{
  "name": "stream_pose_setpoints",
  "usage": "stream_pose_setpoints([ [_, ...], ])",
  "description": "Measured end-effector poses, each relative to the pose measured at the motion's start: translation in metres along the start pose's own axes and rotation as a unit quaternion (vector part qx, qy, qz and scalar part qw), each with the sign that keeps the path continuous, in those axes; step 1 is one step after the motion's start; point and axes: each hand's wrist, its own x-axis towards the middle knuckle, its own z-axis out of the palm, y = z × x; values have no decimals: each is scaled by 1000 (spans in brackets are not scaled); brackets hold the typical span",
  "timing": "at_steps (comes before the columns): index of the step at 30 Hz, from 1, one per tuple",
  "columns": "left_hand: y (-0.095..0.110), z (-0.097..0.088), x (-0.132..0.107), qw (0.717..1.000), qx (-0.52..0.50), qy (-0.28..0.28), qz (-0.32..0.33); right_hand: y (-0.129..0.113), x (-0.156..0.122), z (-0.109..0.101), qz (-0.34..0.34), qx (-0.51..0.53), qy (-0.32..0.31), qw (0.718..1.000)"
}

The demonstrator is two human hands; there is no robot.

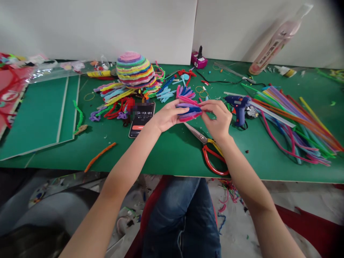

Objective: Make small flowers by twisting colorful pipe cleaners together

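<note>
A bundle of pipe cleaners [191, 110] in pink, purple and blue lies across both hands above the green table. My left hand [170, 115] is closed around its left part, thumb on top. At the bundle's right end, my right hand [218, 116] pinches the tips between thumb and fingers. Below the hands rest scissors [205, 139] with red and yellow handles, partly behind my right wrist. A blue glue gun [239, 107] stands just right of my right hand. Short pink and blue pipe cleaner pieces [185, 92] lie behind the bundle.
A striped pipe cleaner dome [135, 70] sits at the back left, with a phone [141, 120] in front. Long loose pipe cleaners [292, 122] spread on the right. A pink bottle [279, 41] stands at the back right. One orange pipe cleaner [100, 156] lies near the front edge.
</note>
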Motion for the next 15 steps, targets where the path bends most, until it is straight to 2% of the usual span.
stream_pose_setpoints([
  [2, 1, 0, 0, 1000, 4, 16, 19, 4, 0, 2, 61, 64, -13, 996],
  [4, 1, 0, 1, 999, 10, 29, 40, 7, 1, 3, 155, 147, -37, 976],
  [8, 0, -3, 3, 997, 25, 33, 66, 10, 4, 4, 321, 311, -119, 887],
  [10, -1, -5, 4, 996, 39, 37, 71, 8, 5, 5, 358, 332, -123, 864],
  [11, -2, -5, 5, 995, 47, 42, 73, 7, 5, 5, 362, 325, -115, 866],
  [15, -4, -4, 5, 993, 71, 57, 72, 1, 6, 7, 332, 262, -77, 903],
])
